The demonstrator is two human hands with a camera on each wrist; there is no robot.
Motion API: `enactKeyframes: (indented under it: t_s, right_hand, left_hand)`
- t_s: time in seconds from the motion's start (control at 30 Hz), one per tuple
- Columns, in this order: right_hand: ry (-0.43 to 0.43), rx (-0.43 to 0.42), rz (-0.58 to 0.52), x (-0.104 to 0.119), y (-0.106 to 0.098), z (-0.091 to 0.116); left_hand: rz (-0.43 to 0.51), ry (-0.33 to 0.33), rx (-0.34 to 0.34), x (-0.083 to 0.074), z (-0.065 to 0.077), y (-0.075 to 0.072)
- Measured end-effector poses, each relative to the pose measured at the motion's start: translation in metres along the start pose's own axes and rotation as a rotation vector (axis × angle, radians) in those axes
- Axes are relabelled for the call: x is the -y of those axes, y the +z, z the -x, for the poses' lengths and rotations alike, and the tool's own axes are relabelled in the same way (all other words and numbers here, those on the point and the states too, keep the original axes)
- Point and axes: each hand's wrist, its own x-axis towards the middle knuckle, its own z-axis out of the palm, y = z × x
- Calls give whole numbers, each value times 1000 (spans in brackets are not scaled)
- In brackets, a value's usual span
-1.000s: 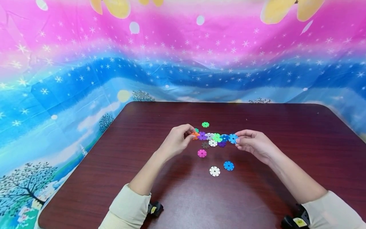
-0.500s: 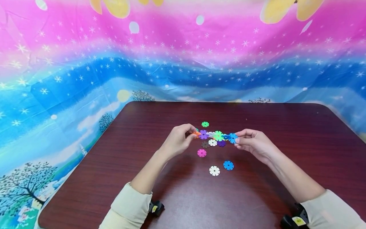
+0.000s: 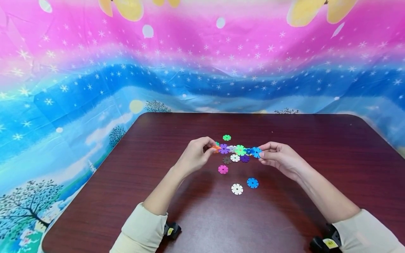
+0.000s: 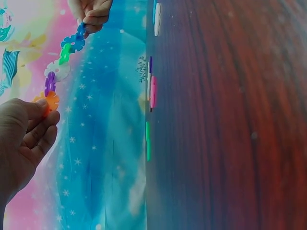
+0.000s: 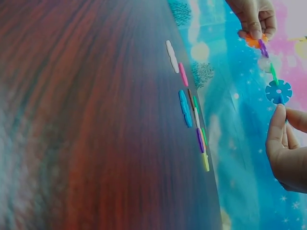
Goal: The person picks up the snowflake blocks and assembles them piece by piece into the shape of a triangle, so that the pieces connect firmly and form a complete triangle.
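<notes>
Left-hand grip [image 3: 195, 154] pinching an orange notched plastic disc [image 4: 52, 99], right-hand grip [image 3: 284, 159] a blue notched disc [image 3: 255, 152]: ends of a multicoloured interlocked chain [image 3: 240, 150], raised above the reddish-brown wood-grained tabletop [image 3: 126, 196]. Light, even tension should keep it intact.

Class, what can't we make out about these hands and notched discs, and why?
Head view: part of the orange disc, covered by the left hand.
Head view: most of the green disc next to that hand, hidden behind fingers and orange disc.
Left wrist view: the rest of the right hand, cut off by the top edge.
Right wrist view: the loose blue disc's centre hole, seen edge-on.
</notes>
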Motion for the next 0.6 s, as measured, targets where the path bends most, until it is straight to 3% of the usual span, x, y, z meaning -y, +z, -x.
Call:
enactKeyframes:
  t_s: [0.43,0.6]
  right_hand:
    - [28,45,-32,-4,-1,1]
    - [23,91,-48,-6,0,2]
  left_hand:
    - [100,-2,-40,1,0,-2]
    - [128,-10,-149,1,-3,-2]
